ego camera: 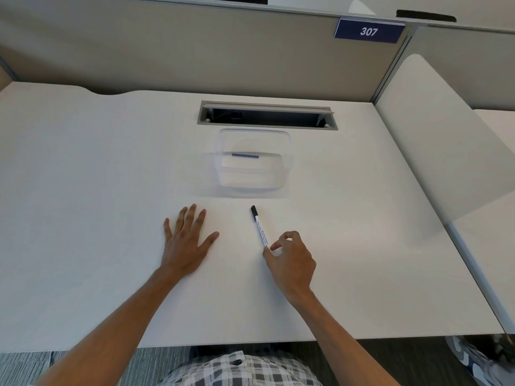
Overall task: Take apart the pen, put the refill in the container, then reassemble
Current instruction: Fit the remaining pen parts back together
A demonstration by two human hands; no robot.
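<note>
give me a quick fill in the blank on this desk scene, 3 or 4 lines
1. The left hand lies ____ on the desk, fingers spread.
2. The pen has a ____ cap pointing toward the container.
3. The ____ hand touches the pen's near end.
4. The sign on the partition reads ____.

Missing words: flat; black; right; 307

bright, soft shadows, warped edges

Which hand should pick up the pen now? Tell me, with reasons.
Right. The right hand already has thumb and forefinger at the near end of the pen, while the left hand lies flat on the desk, apart from it.
</note>
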